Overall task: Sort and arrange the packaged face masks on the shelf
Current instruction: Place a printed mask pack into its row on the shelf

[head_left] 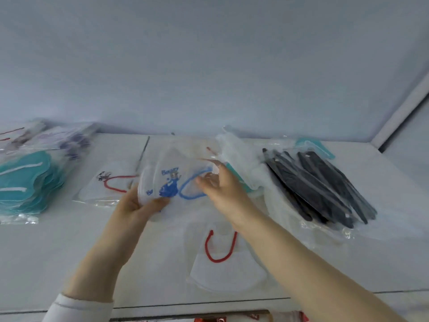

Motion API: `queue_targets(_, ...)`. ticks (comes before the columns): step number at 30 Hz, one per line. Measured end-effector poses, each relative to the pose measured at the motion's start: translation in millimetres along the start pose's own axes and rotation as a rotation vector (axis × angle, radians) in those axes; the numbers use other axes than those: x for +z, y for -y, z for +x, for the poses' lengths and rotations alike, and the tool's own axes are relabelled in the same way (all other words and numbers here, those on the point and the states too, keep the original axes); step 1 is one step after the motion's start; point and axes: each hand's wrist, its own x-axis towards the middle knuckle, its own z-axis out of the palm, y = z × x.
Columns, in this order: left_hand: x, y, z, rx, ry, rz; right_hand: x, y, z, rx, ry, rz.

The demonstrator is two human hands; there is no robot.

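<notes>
A person holds a blue-printed mask packet (171,182) over the white shelf (69,252) with both hands. The left hand (137,205) grips the packet's lower left corner, its thumb curled over the front and its fingers hidden behind. The right hand (222,187) pinches the packet's right side, fingers bent onto the clear wrapper by the blue ear loop. Left of the packet and just beside it lies a white mask with a red loop (109,182) in its own wrapper. Farther left is a stack of teal masks (23,182), with purple-printed packets (69,140) behind it. In front of the packet, nearer the person, another red-loop mask (222,263) lies flat on the shelf. To the packet's right a heap of white masks (241,159) lies close by, and beyond it a bag of black masks (320,187). A white sleeve (74,307) covers the left forearm.
</notes>
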Motion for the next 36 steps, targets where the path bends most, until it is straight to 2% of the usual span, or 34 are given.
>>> queue_targets(3, 9.8, -2.0, 3.2, 0.105, 0.001, 0.159, -8.1, -3.2, -9.0, -0.069, -0.021, 0.103)
queue_targets(6, 19.9, 0.5, 5.7, 0.182, -0.041, 0.245, -13.0, -16.0, -16.7, -0.043, -0.04, 0.138)
queue_targets(9, 25.5, 11.4, 6.2, 0.192, -0.084, 0.253, -13.9, -20.9, -21.6, 0.009, -0.04, 0.128)
queue_targets(14, 21.6, 20.0, 14.2, 0.229, -0.106, 0.283, -12.6, -22.3, -25.7, -0.014, -0.094, 0.139)
queue_targets(19, 14.9, 42.4, 13.3, 0.113, -0.083, 0.224, -18.0, -27.9, -29.7, 0.053, -0.072, 0.111)
queue_targets(23, 28.8, 23.8, 13.9, 0.213, -0.081, 0.225, -28.9, -19.5, -25.4, 0.024, -0.063, 0.102)
queue_targets(25, 22.0, 12.4, 19.1, 0.195, -0.11, 0.118, -41.6, -20.5, -24.3, -0.061, -0.048, -0.106)
queue_targets(28, 1.8, -2.8, 26.3, 0.147, -0.25, 0.003, -73.5, -28.3, -12.9, -0.222, -0.082, -0.73)
queue_targets(30, -8.5, -11.3, 27.0, 0.131, -0.329, -0.025, -89.3, -31.4, 0.6, -0.184, -0.039, -1.002)
queue_targets(33, -10.6, -19.6, 22.4, 0.117, -0.35, -0.049, -93.5, -34.2, 21.9, -0.006, 0.113, -1.202)
queue_targets(36, -11.8, -23.2, 15.0, 0.109, -0.37, -0.071, -75.7, -37.9, 28.0, -0.014, 0.2, -1.31)
